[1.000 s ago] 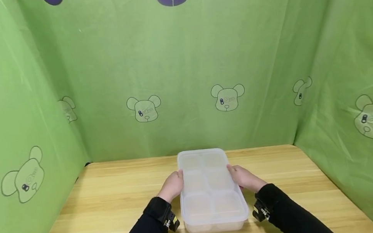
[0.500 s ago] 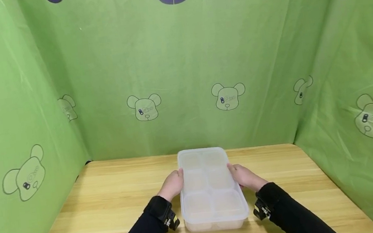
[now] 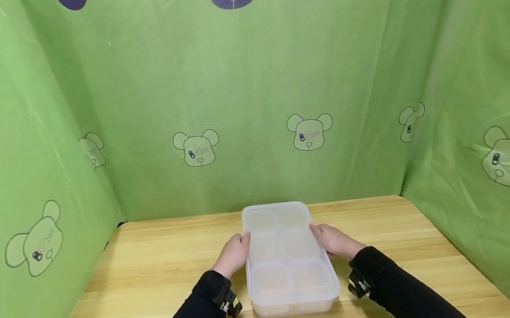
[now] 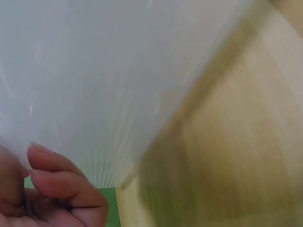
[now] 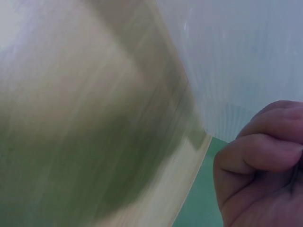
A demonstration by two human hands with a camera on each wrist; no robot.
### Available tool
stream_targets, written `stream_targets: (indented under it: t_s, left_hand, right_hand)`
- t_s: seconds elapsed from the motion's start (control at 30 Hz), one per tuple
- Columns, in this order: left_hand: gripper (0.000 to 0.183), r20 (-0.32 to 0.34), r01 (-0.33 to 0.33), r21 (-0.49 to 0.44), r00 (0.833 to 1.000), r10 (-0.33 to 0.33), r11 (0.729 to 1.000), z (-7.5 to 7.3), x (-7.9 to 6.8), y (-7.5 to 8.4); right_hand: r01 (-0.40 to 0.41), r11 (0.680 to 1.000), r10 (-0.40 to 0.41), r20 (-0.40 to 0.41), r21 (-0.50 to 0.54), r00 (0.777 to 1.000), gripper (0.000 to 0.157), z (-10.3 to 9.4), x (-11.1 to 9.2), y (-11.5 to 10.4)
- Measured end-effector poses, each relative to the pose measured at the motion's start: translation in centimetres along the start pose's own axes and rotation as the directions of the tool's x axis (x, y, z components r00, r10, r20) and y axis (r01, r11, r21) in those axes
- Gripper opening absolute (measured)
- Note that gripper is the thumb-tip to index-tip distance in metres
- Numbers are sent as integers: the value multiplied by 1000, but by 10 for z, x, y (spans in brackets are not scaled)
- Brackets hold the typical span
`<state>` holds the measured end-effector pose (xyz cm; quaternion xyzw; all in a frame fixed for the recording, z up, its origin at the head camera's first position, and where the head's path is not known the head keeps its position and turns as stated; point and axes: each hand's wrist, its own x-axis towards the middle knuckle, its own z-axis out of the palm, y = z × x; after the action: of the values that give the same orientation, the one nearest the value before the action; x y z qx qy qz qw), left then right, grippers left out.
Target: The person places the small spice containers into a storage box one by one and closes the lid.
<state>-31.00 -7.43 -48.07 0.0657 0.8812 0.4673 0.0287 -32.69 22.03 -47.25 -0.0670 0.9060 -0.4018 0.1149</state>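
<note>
A translucent white plastic storage box (image 3: pixel 288 253) stands long side away from me at the middle of the table, its top marked off into several rounded squares. My left hand (image 3: pixel 234 253) grips its left long edge, thumb along the rim. On the opposite edge my right hand (image 3: pixel 335 240) holds it the same way. In the left wrist view, curled fingers (image 4: pixel 61 182) are at the side wall of the box (image 4: pixel 94 71). The right wrist view has curled fingers (image 5: pixel 265 151) against the other side wall. The underside of the box is hidden in the head view.
The box rests over a light wood-grain table (image 3: pixel 155 277). Green cloth (image 3: pixel 245 75) with printed bear heads walls off the back and both sides. Black sleeves with wrist cameras (image 3: pixel 229 302) flank the near end of the box.
</note>
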Motion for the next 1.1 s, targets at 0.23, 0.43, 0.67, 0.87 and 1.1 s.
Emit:
stream_targets:
  t_s: [0.23,0.43,0.67,0.87,1.1]
  left_hand:
    - [39,-99,-23,68,995,29,997,0,-4,-2]
    - [32,-71,30,81,997,-24,996,-4,-19,2]
    - [26,-40,24,151,999,-18,988,-9,-49,17]
    - [31,-40,-32,244,998,43,969,-12,-74,25]
    - [35,-44,-83,338,994,104,938,-10,-103,28]
  right_hand:
    - [-11,989,5,-36,-145,999,45,-6,3,-6]
    - [0,964,-9,-34,-268,999,38,-13,6,-11]
    - [30,926,-48,-38,-376,998,35,-25,8,-24]
    - [32,916,-57,-51,-401,997,31,-29,15,-34]
    - [65,887,-108,-68,-456,992,26,-38,33,-45]
